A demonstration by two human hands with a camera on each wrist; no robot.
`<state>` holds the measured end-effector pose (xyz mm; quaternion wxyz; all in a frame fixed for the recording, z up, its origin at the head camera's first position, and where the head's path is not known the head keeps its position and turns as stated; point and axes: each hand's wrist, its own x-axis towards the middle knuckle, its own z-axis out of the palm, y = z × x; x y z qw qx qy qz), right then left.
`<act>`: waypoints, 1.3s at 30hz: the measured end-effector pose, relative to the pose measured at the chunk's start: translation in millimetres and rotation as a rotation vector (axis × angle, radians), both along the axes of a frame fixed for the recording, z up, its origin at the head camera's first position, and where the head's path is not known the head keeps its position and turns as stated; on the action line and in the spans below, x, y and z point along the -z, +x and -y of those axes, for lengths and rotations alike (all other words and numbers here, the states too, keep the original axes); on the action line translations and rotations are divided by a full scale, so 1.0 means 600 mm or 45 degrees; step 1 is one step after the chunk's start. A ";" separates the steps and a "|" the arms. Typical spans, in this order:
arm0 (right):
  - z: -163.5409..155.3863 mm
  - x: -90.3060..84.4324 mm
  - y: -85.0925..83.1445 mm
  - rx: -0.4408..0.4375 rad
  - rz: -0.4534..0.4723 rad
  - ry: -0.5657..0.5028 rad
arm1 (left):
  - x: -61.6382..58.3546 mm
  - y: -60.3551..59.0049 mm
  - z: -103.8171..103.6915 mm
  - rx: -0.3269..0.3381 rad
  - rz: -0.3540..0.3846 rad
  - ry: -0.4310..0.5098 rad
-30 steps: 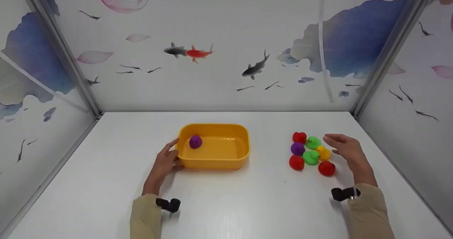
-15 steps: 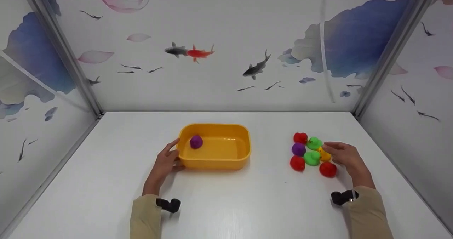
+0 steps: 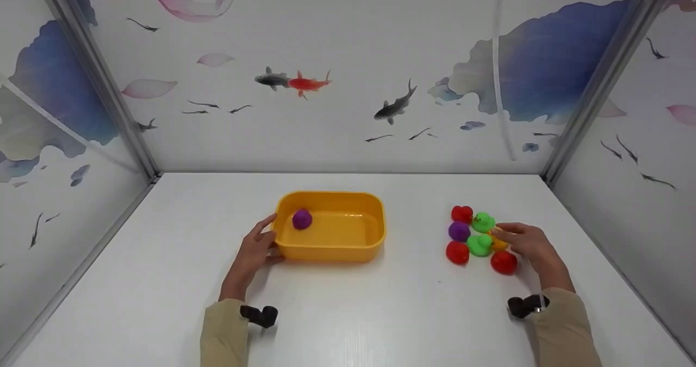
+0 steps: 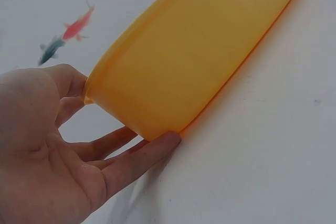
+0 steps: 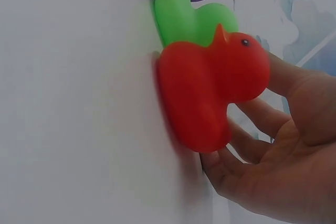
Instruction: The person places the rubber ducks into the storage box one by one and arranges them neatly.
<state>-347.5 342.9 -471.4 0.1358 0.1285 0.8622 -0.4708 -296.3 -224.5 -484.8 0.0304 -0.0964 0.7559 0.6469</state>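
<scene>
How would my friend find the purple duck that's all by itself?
Look at the white table and find the yellow tub near its middle, with the left hand resting against its end. The lone purple duck sits inside it; the other purple duck is in the cluster on the right.

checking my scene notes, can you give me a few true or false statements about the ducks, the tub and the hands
1. One purple duck lies in the yellow tub. True.
2. The left hand rests against the tub's left end. True.
3. The right hand is inside the tub. False: it is at the cluster of ducks on the table.
4. Every duck in the cluster is red. False: green, purple and yellow ones too.
</scene>
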 end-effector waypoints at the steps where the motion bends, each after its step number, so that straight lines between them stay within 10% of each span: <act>1: 0.000 0.001 0.000 0.003 0.002 0.001 | 0.001 0.000 0.000 0.001 0.000 -0.001; 39: 0.018 -0.020 -0.004 0.127 -0.098 -0.042 | 0.002 0.000 0.001 0.014 -0.011 0.018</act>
